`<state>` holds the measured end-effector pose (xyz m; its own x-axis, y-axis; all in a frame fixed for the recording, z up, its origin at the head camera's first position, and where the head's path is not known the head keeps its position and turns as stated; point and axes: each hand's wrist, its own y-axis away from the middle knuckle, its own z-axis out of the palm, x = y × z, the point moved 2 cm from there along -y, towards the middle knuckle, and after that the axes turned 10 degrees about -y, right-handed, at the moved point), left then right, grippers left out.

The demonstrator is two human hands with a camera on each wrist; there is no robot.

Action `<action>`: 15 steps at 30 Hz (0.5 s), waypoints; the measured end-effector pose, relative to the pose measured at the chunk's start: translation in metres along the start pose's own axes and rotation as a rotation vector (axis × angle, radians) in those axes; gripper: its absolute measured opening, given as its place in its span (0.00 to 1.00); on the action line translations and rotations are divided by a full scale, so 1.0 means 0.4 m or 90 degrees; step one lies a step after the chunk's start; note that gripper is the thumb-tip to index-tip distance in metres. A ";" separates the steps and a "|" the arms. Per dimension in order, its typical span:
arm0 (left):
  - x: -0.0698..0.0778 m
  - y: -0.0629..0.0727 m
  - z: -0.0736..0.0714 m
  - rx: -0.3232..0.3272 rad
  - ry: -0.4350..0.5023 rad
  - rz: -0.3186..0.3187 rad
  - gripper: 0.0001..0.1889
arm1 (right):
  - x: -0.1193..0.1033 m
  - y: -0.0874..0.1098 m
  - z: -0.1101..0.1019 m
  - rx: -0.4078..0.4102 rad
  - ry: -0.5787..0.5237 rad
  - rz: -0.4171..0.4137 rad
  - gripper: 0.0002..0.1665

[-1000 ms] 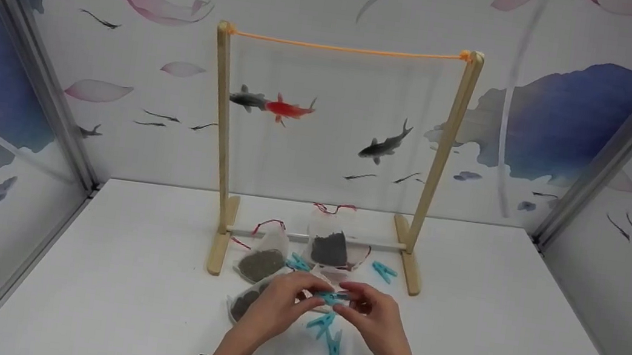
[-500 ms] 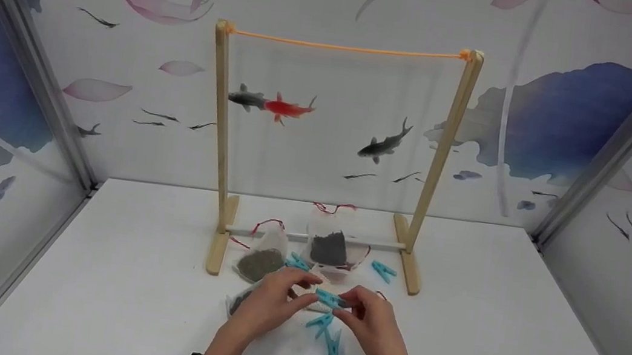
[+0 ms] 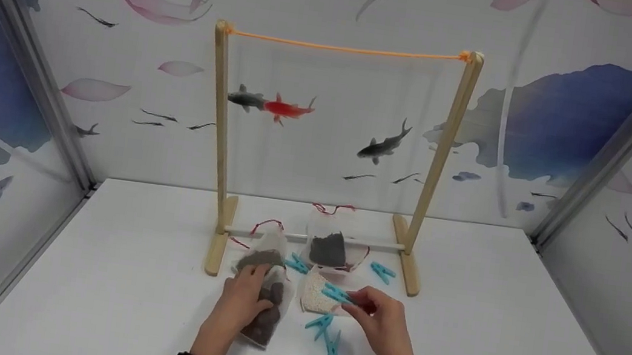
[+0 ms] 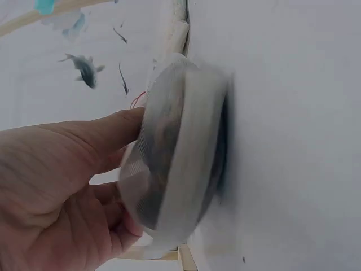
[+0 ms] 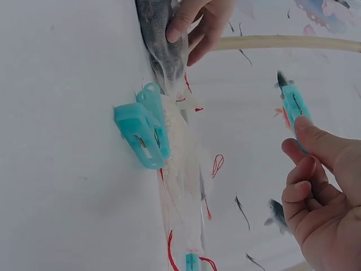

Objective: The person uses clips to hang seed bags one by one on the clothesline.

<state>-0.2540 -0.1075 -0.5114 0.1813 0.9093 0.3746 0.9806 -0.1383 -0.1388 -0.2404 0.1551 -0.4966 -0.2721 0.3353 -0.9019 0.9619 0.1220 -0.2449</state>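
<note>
In the head view, my left hand (image 3: 239, 299) grips a white mesh drawstring bag of dark round pieces (image 3: 264, 326), thumb on one side and fingers on the other. The left wrist view shows this mesh bag (image 4: 189, 147) tilted on edge at the tabletop. My right hand (image 3: 385, 324) pinches a blue clothespin (image 3: 337, 293) between thumb and fingers, above a bag of white granules (image 3: 314, 292). Seen from the right wrist, the held clothespin (image 5: 294, 104) points away from the hand. An olive-brown filled bag (image 3: 263, 257) lies partly behind my left fingers.
A wooden rack with an orange cord (image 3: 345, 49) across its top stands behind. A bag of black granules (image 3: 328, 249) lies over its low white rod (image 3: 374, 244). Loose clothespins lie near the right foot (image 3: 382, 272), between the bags (image 3: 297, 263) and in front (image 3: 332, 347).
My left hand has let go of the clothespin, moved left and taken hold of the bag of dark pieces, which now lies more upright in view. The right hand keeps the clothespin.
</note>
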 end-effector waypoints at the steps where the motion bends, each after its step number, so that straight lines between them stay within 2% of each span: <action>1: 0.001 -0.001 -0.001 -0.004 0.012 0.000 0.34 | 0.003 -0.001 -0.002 0.000 -0.012 0.006 0.04; 5: 0.004 -0.003 -0.006 -0.022 0.069 -0.021 0.38 | 0.015 -0.006 -0.008 -0.008 -0.065 0.039 0.06; 7: 0.005 -0.005 -0.010 -0.021 0.091 -0.037 0.36 | 0.020 -0.009 -0.010 -0.014 -0.090 0.054 0.06; 10: 0.007 -0.009 -0.017 -0.001 0.120 -0.053 0.27 | 0.025 -0.012 -0.011 -0.021 -0.117 0.068 0.08; 13: 0.007 -0.012 -0.026 0.031 0.132 -0.038 0.15 | 0.027 -0.012 -0.011 -0.025 -0.117 0.070 0.07; 15: 0.007 -0.013 -0.032 0.046 0.132 -0.025 0.12 | 0.026 -0.011 -0.012 -0.023 -0.109 0.062 0.07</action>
<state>-0.2575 -0.1094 -0.4979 0.1612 0.8119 0.5611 0.9808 -0.0686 -0.1825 -0.2477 0.1626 -0.5030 -0.1660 0.1832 -0.9690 0.9810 0.1308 -0.1434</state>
